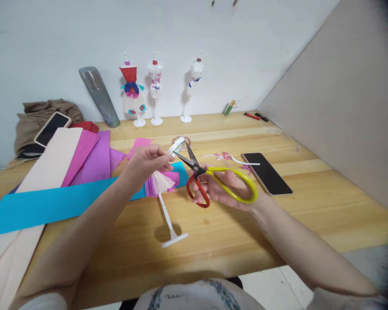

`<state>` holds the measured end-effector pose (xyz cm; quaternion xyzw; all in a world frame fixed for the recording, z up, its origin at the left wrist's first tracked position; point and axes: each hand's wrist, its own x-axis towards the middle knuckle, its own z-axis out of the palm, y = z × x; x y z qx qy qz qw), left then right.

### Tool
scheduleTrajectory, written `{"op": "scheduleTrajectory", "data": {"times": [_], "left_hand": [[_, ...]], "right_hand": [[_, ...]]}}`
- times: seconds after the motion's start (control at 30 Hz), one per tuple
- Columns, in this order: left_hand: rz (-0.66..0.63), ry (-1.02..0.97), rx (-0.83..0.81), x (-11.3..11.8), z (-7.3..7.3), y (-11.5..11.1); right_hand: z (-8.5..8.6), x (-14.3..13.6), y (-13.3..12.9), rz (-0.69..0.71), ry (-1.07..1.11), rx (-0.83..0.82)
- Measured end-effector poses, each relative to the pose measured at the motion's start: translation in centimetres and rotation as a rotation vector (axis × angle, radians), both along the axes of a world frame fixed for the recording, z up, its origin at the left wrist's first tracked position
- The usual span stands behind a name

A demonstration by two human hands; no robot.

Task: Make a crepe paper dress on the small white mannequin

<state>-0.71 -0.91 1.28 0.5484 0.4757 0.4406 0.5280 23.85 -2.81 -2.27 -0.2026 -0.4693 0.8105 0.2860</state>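
Observation:
My left hand (150, 161) is closed in a pinch, with a narrow white strip (177, 145) rising from its fingertips. Fingers of my right hand (224, 189) are through the handles of a pair of scissors (196, 169), one handle yellow and the other red. The blades stand apart and point at the strip, close to my left fingertips. Under my left hand is a pleated skirt of pink, purple and cream paper (161, 183) on a small white doll stand (168, 217). The stand leans, and my left hand hides its upper part.
Turquoise crepe paper (61, 200) and cream paper (51, 159) cover the left side. A phone (267, 173) lies at right beside paper scraps (224, 156). Along the wall stand a dressed mannequin (131, 88), two barer ones, a flask (100, 99) and a glue stick (229, 107).

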Motion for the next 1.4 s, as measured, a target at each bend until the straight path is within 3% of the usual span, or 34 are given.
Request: {"op": "scheduleTrajectory", "data": {"times": [0.17,0.73,1.4], "left_hand": [[-0.036,0.010,0.025,0.0,0.0,-0.2],[-0.086,0.032,0.139,0.7,-0.1,-0.5],[-0.121,0.100,0.207,0.6,-0.2,-0.4]], "right_hand": [[-0.3,-0.1,0.3,0.054,-0.006,-0.054],[-1.6,-0.7,0.7,0.010,0.232,-0.059],[-2.5,-1.6,-0.6,-0.119,0.288,-0.306]]}}
